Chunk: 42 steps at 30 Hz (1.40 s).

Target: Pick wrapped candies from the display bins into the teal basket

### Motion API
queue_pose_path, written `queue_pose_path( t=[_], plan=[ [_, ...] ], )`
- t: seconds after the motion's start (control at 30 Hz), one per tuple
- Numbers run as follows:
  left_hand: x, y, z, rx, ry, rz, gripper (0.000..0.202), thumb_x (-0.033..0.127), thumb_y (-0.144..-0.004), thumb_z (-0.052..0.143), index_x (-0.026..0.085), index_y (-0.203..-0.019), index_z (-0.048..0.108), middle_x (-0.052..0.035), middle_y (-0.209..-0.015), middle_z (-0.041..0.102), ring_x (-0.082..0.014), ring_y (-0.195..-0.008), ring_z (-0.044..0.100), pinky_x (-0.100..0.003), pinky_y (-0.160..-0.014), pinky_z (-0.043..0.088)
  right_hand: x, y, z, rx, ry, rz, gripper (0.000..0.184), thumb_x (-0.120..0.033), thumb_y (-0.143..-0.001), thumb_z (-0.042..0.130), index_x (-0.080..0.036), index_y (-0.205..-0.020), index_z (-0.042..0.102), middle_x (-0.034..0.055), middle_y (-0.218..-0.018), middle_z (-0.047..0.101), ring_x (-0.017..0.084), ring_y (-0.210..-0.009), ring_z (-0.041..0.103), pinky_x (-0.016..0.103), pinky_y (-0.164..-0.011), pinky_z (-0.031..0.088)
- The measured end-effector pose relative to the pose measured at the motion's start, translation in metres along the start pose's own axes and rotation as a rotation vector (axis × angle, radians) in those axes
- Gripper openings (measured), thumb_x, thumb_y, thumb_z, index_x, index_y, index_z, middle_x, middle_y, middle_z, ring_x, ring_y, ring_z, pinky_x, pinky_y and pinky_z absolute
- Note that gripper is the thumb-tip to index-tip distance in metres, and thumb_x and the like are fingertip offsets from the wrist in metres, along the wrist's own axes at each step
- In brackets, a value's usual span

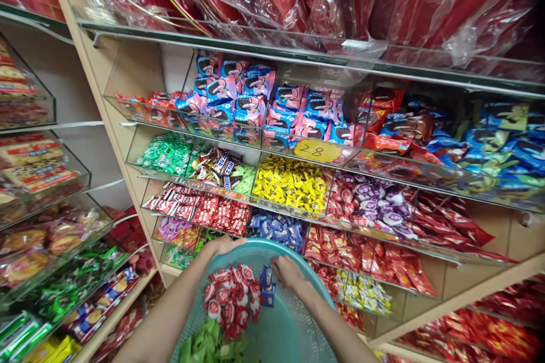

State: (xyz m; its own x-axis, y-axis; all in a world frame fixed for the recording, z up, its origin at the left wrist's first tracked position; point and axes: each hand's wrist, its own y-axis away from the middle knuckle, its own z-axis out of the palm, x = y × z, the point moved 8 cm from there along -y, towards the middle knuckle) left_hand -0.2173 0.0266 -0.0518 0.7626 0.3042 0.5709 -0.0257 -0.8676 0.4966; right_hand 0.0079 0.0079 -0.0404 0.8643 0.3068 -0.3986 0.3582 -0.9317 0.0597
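Observation:
My left hand (224,245) grips the far rim of a teal plastic basket (293,323) held low in front of me. Inside the basket lie a heap of red-and-white wrapped sweets (230,298), some green wrapped sweets (204,345) and a few blue packets (267,286). My right hand (287,271) reaches into the basket with fingers closed on the blue packets. Just beyond the basket sits a shelf bin of the same blue packets (276,228).
Tilted clear bins line the shelves ahead: yellow sweets (292,184), green sweets (166,153), red wafer packs (200,208), purple-and-red sweets (374,201), blue-and-pink biscuit packs (251,99). A yellow price tag (315,150) reads 28. Another shelf unit stands at left (38,238).

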Motion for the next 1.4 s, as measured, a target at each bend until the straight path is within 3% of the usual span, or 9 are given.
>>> queue_pose_path(
  t=[0.1,0.23,0.43,0.63,0.83,1.03,1.4],
  plan=[
    [0.0,-0.001,0.001,-0.012,0.028,0.003,0.071,0.076,-0.052,0.043,0.011,-0.074,0.065,-0.011,-0.084,0.066,-0.0232,-0.073,0.061,-0.025,-0.06,0.043,-0.007,0.003,0.003,-0.016,0.099,-0.045,0.021,-0.03,-0.081,0.041,-0.019,-0.077,0.059,0.0061,-0.081,0.062,0.018,-0.076,0.057,0.025,-0.066,0.038],
    [0.003,0.005,0.001,-0.013,0.047,0.002,0.068,0.075,-0.053,0.044,0.012,-0.071,0.064,-0.0102,-0.082,0.067,-0.0228,-0.073,0.061,-0.025,-0.061,0.043,-0.008,0.007,-0.008,0.04,0.097,0.006,0.027,-0.034,-0.084,0.036,-0.02,-0.085,0.059,0.0064,-0.085,0.063,0.017,-0.082,0.057,0.023,-0.068,0.036],
    [0.008,0.014,0.002,0.007,0.12,0.024,0.065,0.074,-0.056,0.043,0.014,-0.068,0.063,-0.0072,-0.078,0.067,-0.0208,-0.071,0.061,-0.024,-0.061,0.044,0.002,0.013,-0.041,0.254,-0.14,0.051,0.039,-0.039,-0.087,0.025,-0.02,-0.084,0.059,0.0048,-0.074,0.064,0.016,-0.069,0.059,0.023,-0.061,0.036],
    [0.009,0.013,0.001,0.008,0.081,0.024,0.063,0.073,-0.057,0.043,0.014,-0.064,0.063,-0.0071,-0.074,0.067,-0.0214,-0.071,0.06,-0.024,-0.06,0.043,0.028,0.021,-0.075,0.533,-0.21,0.088,0.033,-0.034,-0.084,0.029,-0.018,-0.094,0.057,0.0074,-0.094,0.061,0.018,-0.083,0.056,0.025,-0.071,0.039],
    [0.006,0.01,-0.001,0.041,0.088,0.017,0.064,0.073,-0.055,0.044,0.014,-0.07,0.064,-0.0065,-0.079,0.067,-0.0202,-0.071,0.059,-0.023,-0.059,0.041,0.038,0.022,-0.071,0.491,-0.068,0.159,0.031,-0.03,-0.083,0.032,-0.02,-0.096,0.058,0.0068,-0.092,0.06,0.016,-0.08,0.055,0.025,-0.07,0.038],
    [0.009,0.013,0.0,0.017,0.113,0.058,0.065,0.073,-0.055,0.044,0.013,-0.072,0.065,-0.0072,-0.08,0.067,-0.0195,-0.069,0.06,-0.023,-0.059,0.041,0.021,0.02,-0.064,0.507,-0.004,-0.023,0.029,-0.031,-0.083,0.035,-0.019,-0.09,0.06,0.0062,-0.088,0.06,0.018,-0.083,0.052,0.028,-0.076,0.035],
    [0.01,0.017,-0.004,0.053,0.127,0.032,0.067,0.073,-0.052,0.046,0.012,-0.072,0.065,-0.0082,-0.081,0.067,-0.0215,-0.073,0.06,-0.025,-0.062,0.042,0.026,0.016,-0.058,0.488,-0.006,-0.019,0.031,-0.028,-0.084,0.034,-0.02,-0.089,0.064,0.0065,-0.086,0.061,0.018,-0.082,0.053,0.028,-0.076,0.035]
  ],
)
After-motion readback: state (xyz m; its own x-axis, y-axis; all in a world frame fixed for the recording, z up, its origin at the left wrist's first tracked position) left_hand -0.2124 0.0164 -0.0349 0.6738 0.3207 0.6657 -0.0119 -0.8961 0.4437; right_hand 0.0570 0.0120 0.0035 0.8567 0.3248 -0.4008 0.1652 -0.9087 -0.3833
